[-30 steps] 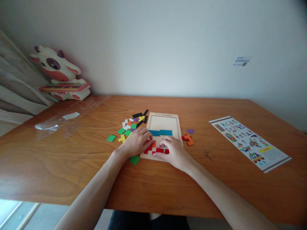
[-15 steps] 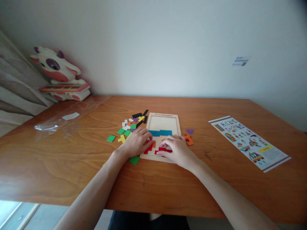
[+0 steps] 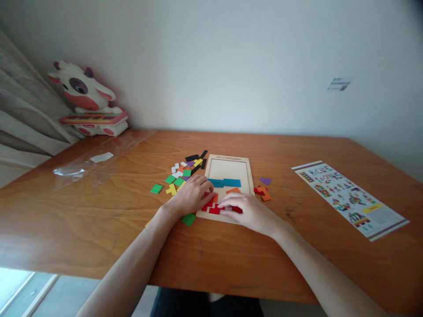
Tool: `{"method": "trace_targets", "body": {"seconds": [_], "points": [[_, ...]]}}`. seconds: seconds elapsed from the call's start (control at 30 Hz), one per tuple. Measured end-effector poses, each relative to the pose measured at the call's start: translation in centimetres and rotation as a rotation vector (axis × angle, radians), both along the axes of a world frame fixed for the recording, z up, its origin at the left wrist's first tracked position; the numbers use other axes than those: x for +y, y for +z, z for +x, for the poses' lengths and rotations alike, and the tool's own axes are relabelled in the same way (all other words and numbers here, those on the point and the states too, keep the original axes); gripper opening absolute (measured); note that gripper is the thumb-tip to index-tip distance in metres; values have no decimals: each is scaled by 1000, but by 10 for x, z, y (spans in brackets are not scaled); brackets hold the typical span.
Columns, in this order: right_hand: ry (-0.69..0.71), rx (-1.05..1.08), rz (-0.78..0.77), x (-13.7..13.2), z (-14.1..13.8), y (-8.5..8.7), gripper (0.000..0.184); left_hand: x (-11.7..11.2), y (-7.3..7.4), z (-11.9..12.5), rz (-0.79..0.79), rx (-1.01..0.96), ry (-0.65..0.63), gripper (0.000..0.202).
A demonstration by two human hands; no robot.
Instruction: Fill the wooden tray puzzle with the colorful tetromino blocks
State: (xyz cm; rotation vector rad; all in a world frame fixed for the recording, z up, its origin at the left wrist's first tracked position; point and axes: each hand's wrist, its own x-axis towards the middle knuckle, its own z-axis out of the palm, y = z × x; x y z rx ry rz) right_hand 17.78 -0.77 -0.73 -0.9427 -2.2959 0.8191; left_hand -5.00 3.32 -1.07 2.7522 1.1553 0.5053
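A pale wooden puzzle tray (image 3: 249, 169) lies on the table with flat coloured pieces in it. My left hand (image 3: 193, 193) rests over its lower left side, fingers curled onto a red puzzle piece (image 3: 207, 204) beside an orange bit. Another small red piece (image 3: 214, 211) lies between my hands. My right hand (image 3: 251, 211) reaches over the lower right, thumb and fingers closed around a red piece (image 3: 237, 209), partly covered. Two blue pieces (image 3: 231, 182) cross the middle of the tray, and an orange piece (image 3: 233, 190) shows just above my right hand.
Loose green, yellow, white and black pieces (image 3: 192, 157) are heaped left of the tray. Orange (image 3: 265, 193) and purple (image 3: 265, 181) pieces lie to its right. A printed pattern sheet (image 3: 350, 198), clear plastic wrap (image 3: 99, 169) and a cow toy (image 3: 89, 103) stand farther out.
The small red piece between my hands has shifted slightly left, towards the red piece under my left hand. My right fingers have moved a little. The whole view has shifted slightly.
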Motion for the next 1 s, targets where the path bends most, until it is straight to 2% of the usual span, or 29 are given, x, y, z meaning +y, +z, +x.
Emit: {"method": "trace_targets", "body": {"seconds": [0.2,0.3,0.47,0.63,0.73,0.87,1.0], "points": [[-65,88,-49,-2,-9,-5,10,0,-1,0,-4,-12,12,17],[-43,54,-47,1,1,1,10,0,0,-1,4,-25,6,18],[-66,-138,-39,10,30,8,24,-1,2,-2,-2,-35,-9,23],[-53,-157,-64,12,37,7,10,0,1,-3,-6,-15,-3,25],[-52,-170,-52,11,35,7,14,0,1,-3,-21,-19,-5,27],[-54,-156,-135,10,33,7,28,-1,3,-4,-26,-24,-15,40],[-113,-167,-191,5,29,6,31,-1,5,-5,-35,-16,-15,43]]}}
